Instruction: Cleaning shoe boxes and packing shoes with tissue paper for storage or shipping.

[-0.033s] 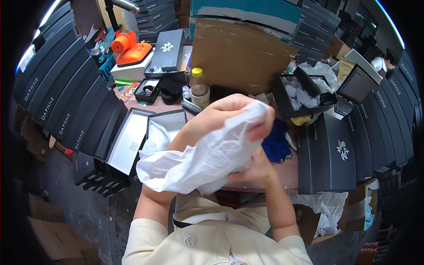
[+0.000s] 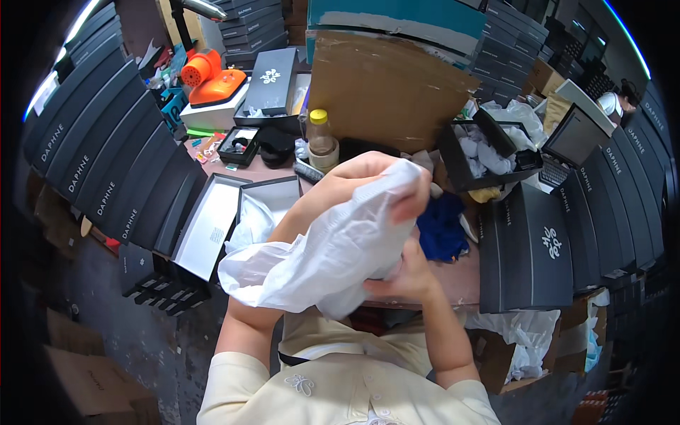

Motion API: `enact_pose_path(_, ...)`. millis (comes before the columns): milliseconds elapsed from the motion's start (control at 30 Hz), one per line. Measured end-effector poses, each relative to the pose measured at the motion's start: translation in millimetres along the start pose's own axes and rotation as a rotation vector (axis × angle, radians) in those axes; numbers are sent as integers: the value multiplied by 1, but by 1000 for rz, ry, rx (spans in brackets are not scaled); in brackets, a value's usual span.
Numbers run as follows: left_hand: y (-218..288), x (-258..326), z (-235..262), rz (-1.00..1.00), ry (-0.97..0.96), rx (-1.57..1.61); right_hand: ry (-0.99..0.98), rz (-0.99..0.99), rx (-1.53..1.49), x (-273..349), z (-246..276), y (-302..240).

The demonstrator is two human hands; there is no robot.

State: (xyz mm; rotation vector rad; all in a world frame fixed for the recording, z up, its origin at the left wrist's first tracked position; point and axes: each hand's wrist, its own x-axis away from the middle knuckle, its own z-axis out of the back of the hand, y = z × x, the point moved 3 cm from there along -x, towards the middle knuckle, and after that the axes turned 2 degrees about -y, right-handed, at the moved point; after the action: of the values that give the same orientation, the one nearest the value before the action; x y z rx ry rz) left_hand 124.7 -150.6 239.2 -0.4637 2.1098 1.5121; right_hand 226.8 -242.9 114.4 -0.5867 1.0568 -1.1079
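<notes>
A thin white cloth bag point(image 2: 322, 244) hangs at a slant in front of me, its wider, loose end at the lower left. At its upper right end, my left hand point(image 2: 375, 177) is closed on the fabric, with fingertips curled over the edge. Lower down, my right hand point(image 2: 409, 273) grips the bag's right side, thumb pointing up; some of its fingers are hidden behind the fabric. Whether anything is inside the bag does not show. Left of it, an open shoebox point(image 2: 268, 195) contains white wrapping point(image 2: 251, 219), and its pale-lined lid point(image 2: 205, 230) lies alongside.
Dark shoeboxes stand in rows at left point(image 2: 92, 163) and right point(image 2: 542, 248). A blue cloth point(image 2: 445, 227) lies behind my right hand. Farther back are a yellow-capped bottle point(image 2: 320, 131), an orange device point(image 2: 216, 85), a cardboard panel point(image 2: 393, 88) and a black box of crumpled paper point(image 2: 489, 152).
My left hand and the bag's upper end have shifted slightly left, exposing more of the blue cloth. Both hands still grip the bag.
</notes>
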Motion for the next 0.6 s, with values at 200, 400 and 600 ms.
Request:
enact_pose_path(200, 21, 46, -37, -92, 794, -525, 456, -170, 66, 39, 18, -8)
enact_pose_path(400, -39, 63, -85, -14, 415, -1719, 400, -209, 302, 68, 52, -13)
enact_pose_path(600, -184, 118, -45, 341, 548, -192, 280, 26, -312, 32, 23, -36)
